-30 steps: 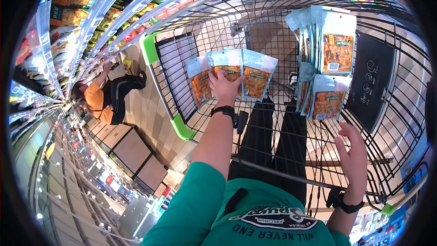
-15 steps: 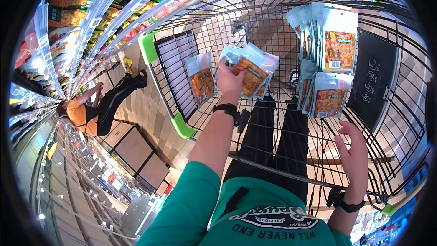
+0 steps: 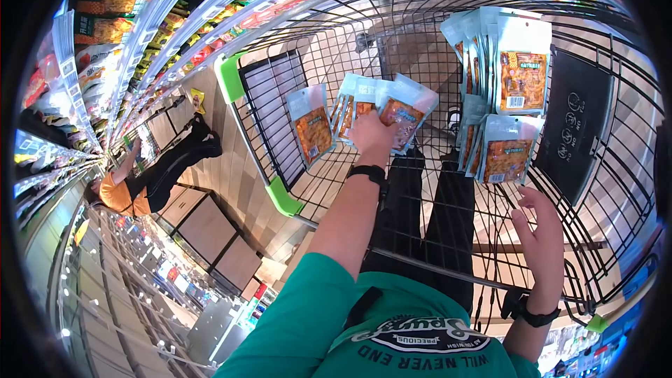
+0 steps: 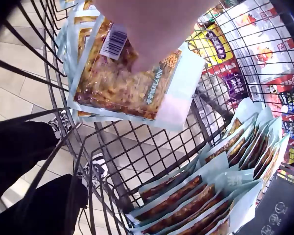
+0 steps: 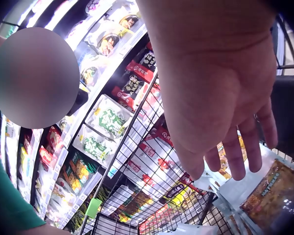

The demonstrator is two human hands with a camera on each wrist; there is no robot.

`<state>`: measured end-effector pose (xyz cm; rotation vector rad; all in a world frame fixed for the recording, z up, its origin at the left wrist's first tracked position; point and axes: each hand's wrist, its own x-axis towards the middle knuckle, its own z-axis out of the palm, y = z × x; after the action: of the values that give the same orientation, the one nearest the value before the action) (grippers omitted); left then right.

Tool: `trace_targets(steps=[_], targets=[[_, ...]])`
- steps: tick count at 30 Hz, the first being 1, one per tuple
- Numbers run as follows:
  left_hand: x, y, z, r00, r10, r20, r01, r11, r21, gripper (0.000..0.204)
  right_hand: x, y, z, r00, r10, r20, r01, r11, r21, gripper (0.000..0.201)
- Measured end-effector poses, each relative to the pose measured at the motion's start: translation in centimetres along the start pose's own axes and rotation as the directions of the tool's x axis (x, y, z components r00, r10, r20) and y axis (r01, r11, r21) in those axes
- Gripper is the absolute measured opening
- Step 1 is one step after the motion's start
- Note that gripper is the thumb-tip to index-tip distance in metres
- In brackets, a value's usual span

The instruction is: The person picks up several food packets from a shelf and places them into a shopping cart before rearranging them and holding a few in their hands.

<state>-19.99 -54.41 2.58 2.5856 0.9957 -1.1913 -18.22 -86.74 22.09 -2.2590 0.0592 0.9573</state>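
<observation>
Head view: my left hand (image 3: 373, 133) grips snack packets (image 3: 392, 108) fanned inside the cart (image 3: 280, 196); my right hand (image 3: 542, 238) hovers empty, fingers relaxed.

Black wire shopping cart (image 3: 294, 91) with green plastic corner guards (image 3: 229, 73). Black printed panel (image 3: 574, 133) on the cart's far side. Store shelves (image 3: 119, 35) stocked with coloured snack packs. Person in orange top (image 3: 119, 192) crouched in the tan-tiled aisle (image 3: 231, 168).

Carrier: black wire shopping cart (image 3: 329, 56), green corner guards.
Contents, right side: snack pouches (image 3: 519, 73) stacked upright.
Contents, left wall: single pouch (image 3: 309, 124) leaning.
</observation>
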Motion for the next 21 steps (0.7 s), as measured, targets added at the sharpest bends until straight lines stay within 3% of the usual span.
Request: trace_targets(steps=[1, 2, 4, 8, 10, 11, 13, 14, 15, 16, 17, 18, 20, 21], targets=[[0.1, 0.0, -0.8, 0.978, 0.061, 0.198, -0.066, 0.998, 0.017, 0.059, 0.0, 0.0, 0.0, 1.0, 0.004, 0.002, -0.004, 1.0, -0.003, 0.034], [0.0, -0.3, -0.9, 0.978, 0.06, 0.201, -0.065, 0.998, 0.017, 0.059, 0.1, 0.0, 0.0, 1.0, 0.006, 0.004, -0.006, 1.0, -0.004, 0.034], [-1.0, -1.1, -1.0, 0.92, 0.35, 0.175, -0.31, 0.925, -0.222, 0.063, 0.2, -0.1, -0.1, 0.998, 0.051, 0.029, -0.051, 0.999, 0.012, 0.035], [-5.4, -0.4, -5.0, 0.894, 0.39, 0.219, -0.321, 0.9, -0.296, 0.06, 0.1, 0.2, -0.2, 0.999, 0.044, 0.011, -0.044, 0.999, 0.01, 0.035], [-7.6, -0.4, -6.7, 0.758, 0.609, 0.233, -0.281, 0.627, -0.727, 0.069, 0.2, 0.1, -0.3, 1.0, 0.022, -0.002, -0.022, 1.0, 0.019, 0.035], [-8.7, -0.1, -6.7, 0.758, 0.61, 0.231, -0.283, 0.626, -0.727, 0.069, 0.2, 0.1, -0.3, 1.0, 0.019, -0.003, -0.019, 1.0, 0.019, 0.035], [-10.7, 1.7, -5.6, 0.609, 0.736, 0.294, 0.106, 0.291, -0.951, 0.073, 0.3, -0.2, -0.5, 0.999, 0.0, -0.037, 0.001, 1.0, 0.029, 0.03], [-10.7, 3.0, -3.9, 0.475, 0.834, 0.28, 0.004, 0.317, -0.949, 0.079, 0.3, -0.2, -0.7, 0.999, -0.005, -0.035, 0.006, 1.0, 0.03, 0.03], [-11.5, 4.6, -2.9, 0.498, 0.84, 0.215, -0.205, 0.355, -0.912, 0.081, 0.2, -0.1, -0.9, 0.996, -0.01, -0.085, 0.019, 0.994, 0.109, 0.027], [-12.1, 6.4, -2.3, 0.503, 0.765, 0.402, -0.121, 0.523, -0.843, 0.079, 0.2, -0.1, -1.0, 0.991, -0.01, -0.135, 0.035, 0.982, 0.187, 0.024], [-12.7, 8.2, -3.4, 0.489, 0.737, 0.466, -0.178, 0.607, -0.775, 0.068, 0.2, -0.4, -1.2, 0.984, 0.01, -0.176, 0.03, 0.974, 0.224, 0.02], [-12.6, 9.0, -2.0, 0.484, 0.742, 0.463, -0.18, 0.603, -0.777, 0.068, 0.2, -0.5, -1.3, 0.983, 0.011, -0.181, 0.03, 0.975, 0.22, 0.02], [-11.8, 9.7, 1.8, 0.698, 0.586, 0.411, -0.497, 0.81, -0.311, 0.059, 0.1, -0.3, -1.7, 0.974, 0.034, -0.223, 0.017, 0.975, 0.224, 0.019], [-10.8, 9.2, 2.1, 0.746, 0.529, 0.405, -0.409, 0.843, -0.349, 0.055, 0.0, -0.3, -1.7, 0.971, 0.022, -0.239, 0.029, 0.978, 0.206, 0.018]])
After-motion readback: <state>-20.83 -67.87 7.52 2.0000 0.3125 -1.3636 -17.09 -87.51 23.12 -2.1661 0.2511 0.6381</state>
